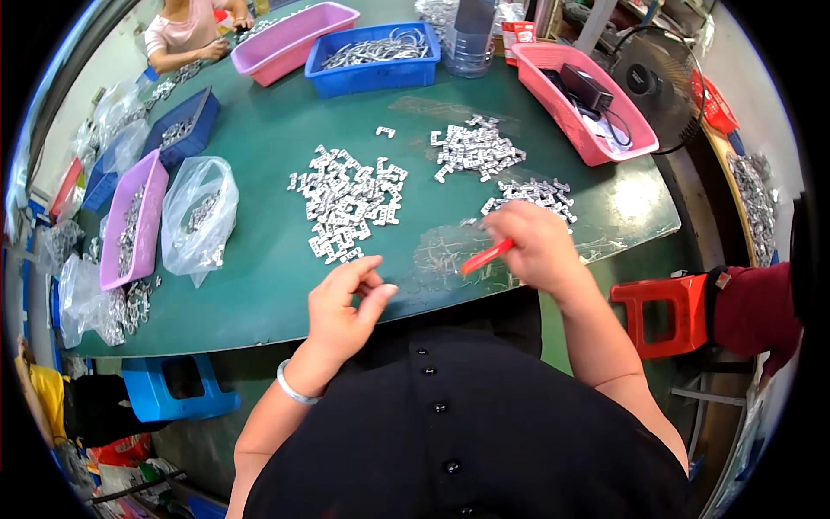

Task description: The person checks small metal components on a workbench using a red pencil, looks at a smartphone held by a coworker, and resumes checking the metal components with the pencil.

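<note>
My right hand [538, 246] is closed around a red stick-like tool [488, 257], whose exact kind I cannot make out; it slants down to the left over the scratched table edge. Just beyond that hand lies a small pile of metal parts [540, 197], partly covered by it. My left hand [344, 307] hovers at the near edge, thumb and fingers apart, with nothing visible in it. In front of it spreads a larger heap of small silvery, bracket-shaped metal parts [350, 199]. A third pile of such parts [475, 149] sits farther right, and one loose part [386, 131] lies alone.
The green table [259, 285] carries a blue bin [372, 78] of curved metal pieces, pink bins [596, 151] [134, 221] and a plastic bag [199, 216] of parts. A fan [657, 82] stands right. Another person [186, 35] sits far left; stools [661, 316] flank the table.
</note>
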`<state>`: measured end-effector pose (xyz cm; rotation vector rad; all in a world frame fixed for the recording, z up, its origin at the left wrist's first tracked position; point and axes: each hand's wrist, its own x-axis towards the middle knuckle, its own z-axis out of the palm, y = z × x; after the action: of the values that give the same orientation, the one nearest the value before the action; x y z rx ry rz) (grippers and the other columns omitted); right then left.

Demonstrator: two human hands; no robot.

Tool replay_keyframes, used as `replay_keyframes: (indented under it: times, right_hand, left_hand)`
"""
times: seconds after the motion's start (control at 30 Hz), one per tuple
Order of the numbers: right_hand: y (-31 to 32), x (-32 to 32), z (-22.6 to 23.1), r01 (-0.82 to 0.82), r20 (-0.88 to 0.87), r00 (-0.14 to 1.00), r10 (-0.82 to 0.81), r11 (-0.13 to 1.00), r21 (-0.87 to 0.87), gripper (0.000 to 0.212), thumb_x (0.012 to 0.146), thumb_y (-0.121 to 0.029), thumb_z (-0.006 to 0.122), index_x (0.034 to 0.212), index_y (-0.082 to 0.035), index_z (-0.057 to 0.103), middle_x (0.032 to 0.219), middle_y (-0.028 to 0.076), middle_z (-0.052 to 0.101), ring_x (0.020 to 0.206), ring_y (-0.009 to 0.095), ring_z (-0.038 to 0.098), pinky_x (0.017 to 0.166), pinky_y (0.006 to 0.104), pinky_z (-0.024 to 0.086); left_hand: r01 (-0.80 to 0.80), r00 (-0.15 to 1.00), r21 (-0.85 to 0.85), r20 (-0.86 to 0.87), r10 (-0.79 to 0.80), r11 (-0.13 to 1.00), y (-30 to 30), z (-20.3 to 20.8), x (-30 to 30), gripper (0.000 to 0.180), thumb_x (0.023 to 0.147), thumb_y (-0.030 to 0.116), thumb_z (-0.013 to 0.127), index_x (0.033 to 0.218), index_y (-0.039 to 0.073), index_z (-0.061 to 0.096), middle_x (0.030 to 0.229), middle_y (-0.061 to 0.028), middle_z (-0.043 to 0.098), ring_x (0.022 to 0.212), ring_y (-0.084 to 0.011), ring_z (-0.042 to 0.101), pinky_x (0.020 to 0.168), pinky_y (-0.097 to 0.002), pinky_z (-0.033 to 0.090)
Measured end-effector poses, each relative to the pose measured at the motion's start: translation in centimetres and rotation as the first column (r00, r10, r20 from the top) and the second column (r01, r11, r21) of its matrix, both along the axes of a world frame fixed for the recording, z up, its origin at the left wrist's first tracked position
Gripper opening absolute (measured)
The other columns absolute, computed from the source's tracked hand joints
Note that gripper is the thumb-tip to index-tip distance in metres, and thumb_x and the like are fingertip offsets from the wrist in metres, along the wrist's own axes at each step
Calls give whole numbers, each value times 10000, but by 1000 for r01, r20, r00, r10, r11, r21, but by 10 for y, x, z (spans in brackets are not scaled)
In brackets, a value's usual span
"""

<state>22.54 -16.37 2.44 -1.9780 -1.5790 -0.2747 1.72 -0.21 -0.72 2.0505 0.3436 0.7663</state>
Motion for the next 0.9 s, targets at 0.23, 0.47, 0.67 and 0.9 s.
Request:
replay_keyframes:
  times: [0.23,0.47,0.67,0.9]
  right_hand:
    - [-26,54,2,310,36,950,-311,914,-263,178,672,-75,559,836,-72,628,764,83,562,742,285,569,663,378,456]
    - [7,41,4,320,-17,943,-333,919,-230,219,680,-86,561,893,-77,615,853,93,605,798,288,583,699,382,465]
    - [91,-2,-7,46,-62,996,-70,941,-336,131,695,-125,561,812,-79,598,820,85,587,790,285,587,673,398,471]
    - [148,0,-20,39,-41,997,-60,919,-392,121,716,-109,556,824,-77,600,837,98,598,820,285,591,683,398,469]
  left_hand:
    - [-129,991,41,-30,130,991,20,-10,-5,195,751,17,629,940,-18,597,731,-64,576,597,-101,534,545,-210,450]
    - [-172,984,-11,-54,171,985,26,-14,-9,169,761,23,622,924,-16,603,729,-52,569,592,-83,513,532,-202,433]
    - [-179,982,-82,-83,172,981,27,-11,-14,182,778,35,614,946,-32,598,770,-45,580,653,-75,522,617,-204,439]
    - [-155,987,-58,-49,152,986,27,-8,-26,169,766,34,616,925,-20,601,735,-64,578,605,-98,538,544,-210,444]
